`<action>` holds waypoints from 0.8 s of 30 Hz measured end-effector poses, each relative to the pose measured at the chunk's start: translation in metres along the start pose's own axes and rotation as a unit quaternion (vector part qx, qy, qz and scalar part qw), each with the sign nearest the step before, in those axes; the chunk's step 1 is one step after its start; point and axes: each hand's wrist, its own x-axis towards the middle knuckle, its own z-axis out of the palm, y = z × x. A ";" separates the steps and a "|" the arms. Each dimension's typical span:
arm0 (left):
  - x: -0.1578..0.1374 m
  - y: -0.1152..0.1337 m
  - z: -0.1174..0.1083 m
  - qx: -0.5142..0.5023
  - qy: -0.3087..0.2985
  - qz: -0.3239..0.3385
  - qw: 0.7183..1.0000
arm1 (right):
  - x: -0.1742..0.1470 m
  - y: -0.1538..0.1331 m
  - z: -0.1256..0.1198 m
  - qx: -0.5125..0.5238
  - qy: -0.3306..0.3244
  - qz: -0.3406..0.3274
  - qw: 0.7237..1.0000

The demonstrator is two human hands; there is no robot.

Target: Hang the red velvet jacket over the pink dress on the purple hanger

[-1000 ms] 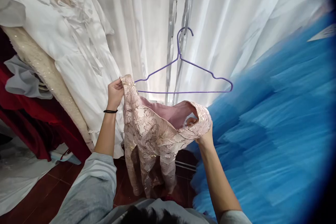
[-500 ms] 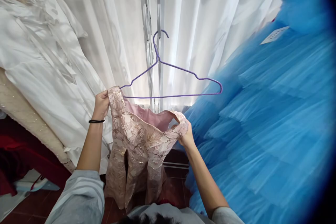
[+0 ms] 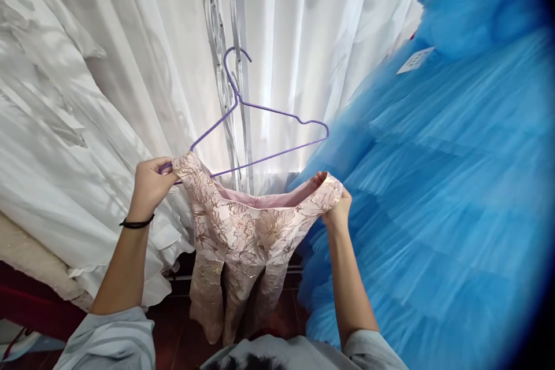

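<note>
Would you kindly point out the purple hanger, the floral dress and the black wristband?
Purple hanger [image 3: 237, 96]: head view, its neck below the hook.
Floral dress [image 3: 260, 231]: head view, bodice front.
Black wristband [image 3: 137, 224]: head view, middle of the band.

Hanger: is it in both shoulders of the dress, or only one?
Only one: the hanger enters the dress near the left hand; its right end is bare.

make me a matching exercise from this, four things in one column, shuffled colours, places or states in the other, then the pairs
1. hanger
2. patterned dress
3. layered dress
4. wristband

A. bright blue, at the picture's right
B. black, around a wrist
C. held by the left hand and right hand
D. thin and purple

Pairs: 1-D, 2-C, 3-A, 4-B
</note>
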 end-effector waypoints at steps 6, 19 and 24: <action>0.010 0.002 -0.008 -0.002 0.041 0.023 0.999 | 0.072 -0.029 0.005 -0.138 -0.193 -0.110 0.965; 0.030 -0.017 -0.005 -0.093 0.015 0.021 0.995 | 0.134 -0.105 0.108 -0.562 -0.506 -0.136 0.639; 0.033 -0.030 -0.002 -0.096 -0.036 0.042 0.994 | 0.101 -0.135 0.099 -0.611 -0.482 -0.277 0.564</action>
